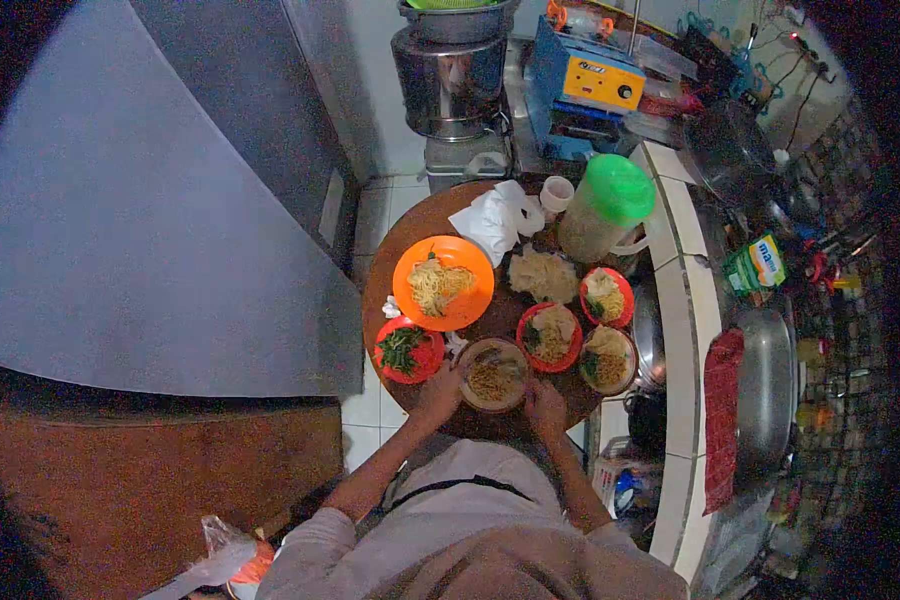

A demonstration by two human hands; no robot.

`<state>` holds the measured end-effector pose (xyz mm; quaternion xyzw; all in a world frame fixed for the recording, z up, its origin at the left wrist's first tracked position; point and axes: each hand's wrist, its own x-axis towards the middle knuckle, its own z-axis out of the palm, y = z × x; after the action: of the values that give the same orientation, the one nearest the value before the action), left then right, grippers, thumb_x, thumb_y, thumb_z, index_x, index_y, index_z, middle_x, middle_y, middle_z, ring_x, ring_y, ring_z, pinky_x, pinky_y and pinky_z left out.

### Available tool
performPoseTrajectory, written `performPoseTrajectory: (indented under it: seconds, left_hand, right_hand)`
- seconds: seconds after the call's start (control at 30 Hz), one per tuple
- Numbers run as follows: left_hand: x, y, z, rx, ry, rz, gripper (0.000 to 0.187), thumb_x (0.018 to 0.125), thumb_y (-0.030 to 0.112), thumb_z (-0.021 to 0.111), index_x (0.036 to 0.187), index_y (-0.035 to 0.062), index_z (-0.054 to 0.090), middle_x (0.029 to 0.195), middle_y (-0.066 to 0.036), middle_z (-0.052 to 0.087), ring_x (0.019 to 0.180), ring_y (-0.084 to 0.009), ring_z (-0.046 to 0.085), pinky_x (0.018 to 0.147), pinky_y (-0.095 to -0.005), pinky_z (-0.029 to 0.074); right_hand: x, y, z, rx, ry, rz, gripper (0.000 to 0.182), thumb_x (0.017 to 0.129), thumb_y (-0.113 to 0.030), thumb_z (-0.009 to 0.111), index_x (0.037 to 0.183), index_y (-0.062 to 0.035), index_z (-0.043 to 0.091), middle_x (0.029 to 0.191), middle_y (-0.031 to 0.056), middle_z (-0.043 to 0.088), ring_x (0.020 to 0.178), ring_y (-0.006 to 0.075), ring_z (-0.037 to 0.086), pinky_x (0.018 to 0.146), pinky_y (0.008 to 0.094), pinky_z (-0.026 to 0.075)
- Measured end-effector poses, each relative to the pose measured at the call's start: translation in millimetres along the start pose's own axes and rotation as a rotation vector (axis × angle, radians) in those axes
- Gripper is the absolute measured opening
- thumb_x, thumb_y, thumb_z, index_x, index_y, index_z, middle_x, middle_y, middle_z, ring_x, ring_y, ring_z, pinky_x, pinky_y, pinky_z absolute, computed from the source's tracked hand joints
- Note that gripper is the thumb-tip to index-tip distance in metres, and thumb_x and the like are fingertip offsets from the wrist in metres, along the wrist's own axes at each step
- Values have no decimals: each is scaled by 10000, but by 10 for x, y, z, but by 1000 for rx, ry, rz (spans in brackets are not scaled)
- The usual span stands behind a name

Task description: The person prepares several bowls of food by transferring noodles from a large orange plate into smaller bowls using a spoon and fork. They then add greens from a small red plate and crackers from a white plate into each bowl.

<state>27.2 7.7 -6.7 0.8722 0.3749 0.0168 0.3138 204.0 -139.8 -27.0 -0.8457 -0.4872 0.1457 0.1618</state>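
A brown-rimmed bowl with noodles or minced topping and a spoon-like utensil in it stands at the near edge of the round wooden table. My left hand is closed at the bowl's left rim. At its right rim my right hand has its fingers drawn together; what they hold, if anything, is hidden. Left of the bowl is a red plate of chopped greens. Behind it lies an orange plate of noodles. Three filled bowls stand to the right: a red one, another red one and a pale one.
A green-lidded container, a white cup, a white plastic bag and a clear bag of pale food stand farther back. A tiled ledge borders the right side. Behind the table is a blue machine.
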Motion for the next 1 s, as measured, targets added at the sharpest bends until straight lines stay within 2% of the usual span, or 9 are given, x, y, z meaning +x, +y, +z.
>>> performPoseTrajectory:
  seconds: [0.17,0.27,0.37,0.47,0.53,0.77,0.83,0.93,1.0]
  left_hand:
    - [140,-189,304,-89,-49,112,265,748,71,437,990,-34,466,931,-242,462,780,-403,536,672,-461,455]
    - [146,-212,451,-149,108,178,234,771,92,417,954,-35,486,960,-256,456,727,-411,550,657,-457,466]
    - [133,-93,360,45,2,126,224,802,117,390,932,-36,489,994,-289,441,705,-398,559,645,-450,470]
    - [176,-168,472,-208,100,-65,246,833,142,359,945,-24,501,903,-283,501,719,-392,560,650,-451,468]
    - [175,-129,404,-67,116,105,274,844,181,363,992,-5,500,884,-260,529,722,-399,554,657,-460,454]
    - [61,147,-372,-344,-94,6,260,803,162,431,997,6,508,954,-219,489,801,-389,538,697,-444,437]
    - [101,-97,-107,-225,251,-24,243,768,101,446,980,4,511,890,-208,505,815,-381,530,706,-440,435]
    - [164,-405,9,-112,125,44,246,749,64,431,975,5,507,890,-209,506,816,-377,523,710,-442,431]
    - [52,-329,-54,-60,176,34,257,743,51,422,983,9,506,891,-214,507,828,-373,519,717,-443,428]
  right_hand:
    - [-79,-131,-163,47,53,3,183,750,-151,504,914,-92,558,800,171,525,710,350,536,613,450,433]
    - [-98,5,-11,-55,31,-25,195,742,-135,496,918,-96,570,803,171,532,719,347,541,623,440,443]
    - [-127,12,-22,47,-6,20,211,739,-159,498,920,-92,583,864,178,543,749,346,546,652,430,450]
    - [-137,154,79,-51,-50,10,229,748,-204,499,926,-92,591,918,176,552,781,335,551,689,422,450]
    - [-105,-3,-165,-12,-120,103,228,760,-227,492,903,-85,600,921,163,568,795,320,555,707,412,445]
    - [-115,-20,-239,206,122,75,215,779,-212,489,890,-71,608,858,152,589,803,317,554,715,400,438]
    - [-55,20,-139,272,141,17,207,774,-185,501,908,-65,603,869,156,587,816,323,550,717,406,434]
    - [15,-76,-123,215,76,-13,214,769,-160,507,938,-57,588,880,170,585,820,333,549,715,410,432]
    - [50,-267,-311,202,-17,54,224,771,-162,504,952,-51,576,876,179,582,820,339,549,720,411,431]
